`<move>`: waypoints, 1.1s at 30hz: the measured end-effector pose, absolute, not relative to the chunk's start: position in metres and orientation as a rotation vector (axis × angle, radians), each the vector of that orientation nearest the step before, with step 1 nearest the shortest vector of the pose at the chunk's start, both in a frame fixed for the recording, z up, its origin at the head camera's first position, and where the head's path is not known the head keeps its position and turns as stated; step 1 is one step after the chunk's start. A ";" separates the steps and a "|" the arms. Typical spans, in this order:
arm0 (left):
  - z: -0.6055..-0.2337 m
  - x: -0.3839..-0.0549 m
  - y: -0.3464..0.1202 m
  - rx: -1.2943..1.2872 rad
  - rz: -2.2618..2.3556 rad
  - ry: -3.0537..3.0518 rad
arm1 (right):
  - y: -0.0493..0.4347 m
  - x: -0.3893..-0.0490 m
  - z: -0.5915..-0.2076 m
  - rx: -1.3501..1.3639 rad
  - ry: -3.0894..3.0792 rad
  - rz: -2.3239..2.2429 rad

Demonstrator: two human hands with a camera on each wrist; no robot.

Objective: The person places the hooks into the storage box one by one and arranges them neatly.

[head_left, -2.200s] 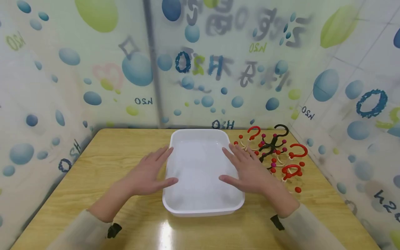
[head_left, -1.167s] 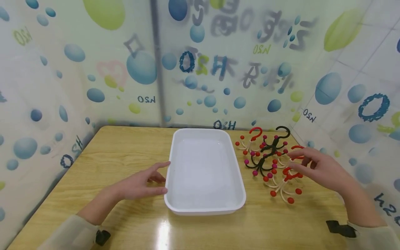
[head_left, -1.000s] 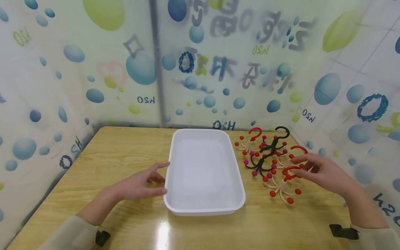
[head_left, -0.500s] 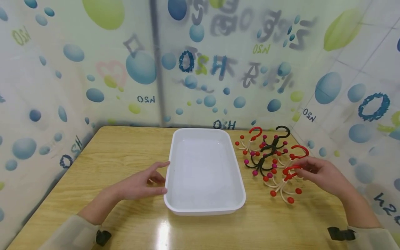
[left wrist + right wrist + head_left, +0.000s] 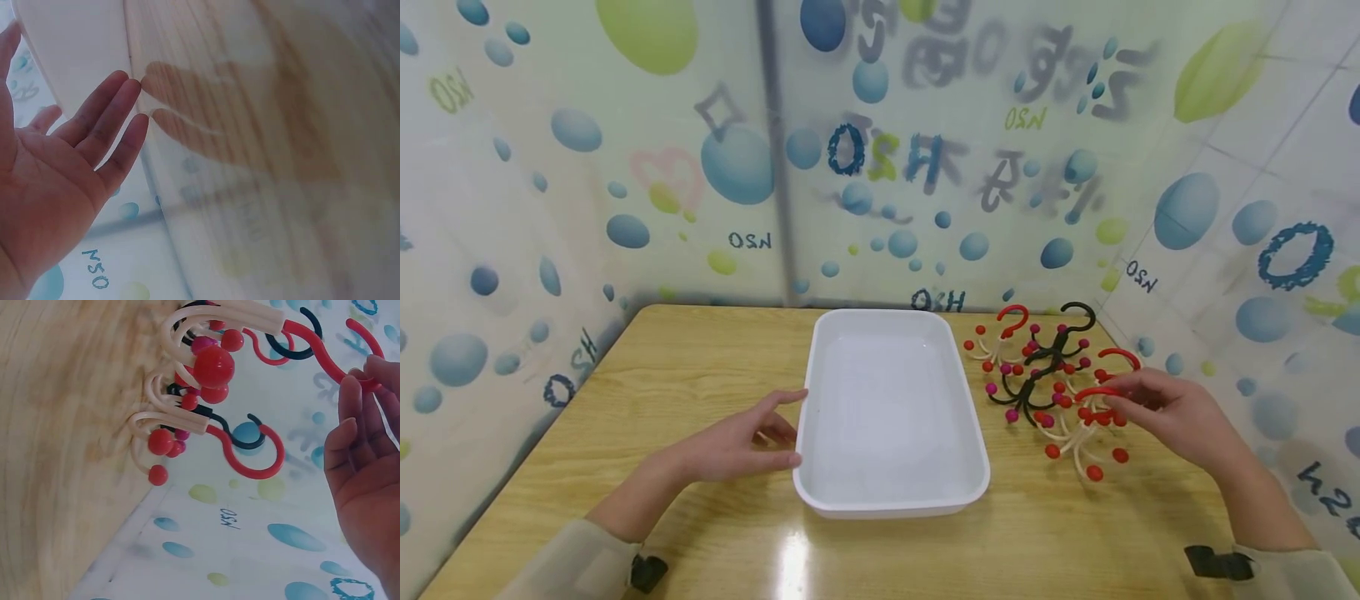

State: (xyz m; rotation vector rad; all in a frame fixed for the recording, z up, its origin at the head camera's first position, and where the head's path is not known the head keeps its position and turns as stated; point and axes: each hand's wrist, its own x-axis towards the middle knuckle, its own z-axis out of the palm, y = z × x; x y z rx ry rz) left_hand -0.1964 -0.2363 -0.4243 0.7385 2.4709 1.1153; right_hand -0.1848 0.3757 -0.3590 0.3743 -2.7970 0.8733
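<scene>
My right hand (image 5: 1180,421) pinches the red hook (image 5: 1093,392) of a hanger with curved cream arms (image 5: 1078,437) tipped with red balls. In the right wrist view, thumb and fingertips meet on that red hook (image 5: 325,356), and the hanger stands upright with its arms toward the table. My left hand (image 5: 730,446) is spread at the left side of a white rectangular tray (image 5: 891,507), thumb and index fingertips right at its rim. The left wrist view shows the left hand (image 5: 56,181) with its fingers extended and nothing held.
Close around the held hanger stand two more red-and-cream hangers, one with its hook (image 5: 1013,315) at the back, another's hook (image 5: 1120,357) just behind my right hand. Two black hangers (image 5: 1060,343) with pink balls stand among them. Patterned sheets enclose the wooden table (image 5: 700,358).
Both hands have left their place above the tray, the left to its left rim, the right to the hangers. The right has taken hold of a red hook, whose hanger has shifted and turned slightly.
</scene>
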 end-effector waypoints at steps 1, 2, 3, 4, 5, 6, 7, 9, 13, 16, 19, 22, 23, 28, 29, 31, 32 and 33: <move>-0.425 -0.197 -0.236 0.739 1.115 2.469 | 0.374 -0.184 -0.357 0.381 -2.783 0.866; -0.425 -0.197 -0.236 0.740 1.117 2.468 | 0.372 -0.183 -0.355 0.386 -2.771 0.857; -0.425 -0.197 -0.236 0.741 1.120 2.467 | 0.370 -0.182 -0.353 0.389 -2.761 0.855; -0.425 -0.197 -0.236 0.743 1.120 2.468 | 0.368 -0.181 -0.351 0.391 -2.754 0.854; -0.425 -0.197 -0.236 0.744 1.119 2.470 | 0.365 -0.181 -0.349 0.396 -2.745 0.858; -0.425 -0.197 -0.236 0.753 1.119 2.470 | 0.362 -0.180 -0.347 0.401 -2.736 0.862; -0.425 -0.197 -0.235 0.752 1.121 2.470 | 0.359 -0.179 -0.346 0.410 -2.724 0.869; -0.425 -0.197 -0.235 0.748 1.126 2.465 | 0.351 -0.178 -0.343 0.435 -2.707 0.895; -0.424 -0.196 -0.235 0.740 1.130 2.458 | 0.334 -0.178 -0.337 0.498 -2.663 0.970; -0.424 -0.196 -0.236 0.744 1.129 2.459 | 0.319 -0.179 -0.330 0.529 -2.642 1.005; -0.424 -0.195 -0.236 0.743 1.128 2.461 | 0.304 -0.183 -0.321 0.570 -2.615 1.022; -0.424 -0.195 -0.236 0.745 1.133 2.459 | 0.289 -0.189 -0.315 0.632 -2.572 1.055; -0.424 -0.195 -0.236 0.743 1.135 2.457 | 0.283 -0.191 -0.312 0.656 -2.555 1.057; -0.425 -0.195 -0.237 0.737 1.136 2.456 | 0.252 -0.205 -0.302 0.711 -2.546 1.082; -0.425 -0.196 -0.237 0.734 1.133 2.458 | 0.246 -0.208 -0.300 0.711 -2.558 1.082; -0.425 -0.196 -0.237 0.733 1.132 2.458 | 0.235 -0.214 -0.297 0.721 -2.584 1.092; -0.426 -0.196 -0.237 0.734 1.131 2.459 | 0.230 -0.218 -0.295 0.726 -2.598 1.095; -0.426 -0.197 -0.237 0.736 1.131 2.459 | 0.226 -0.221 -0.294 0.730 -2.611 1.095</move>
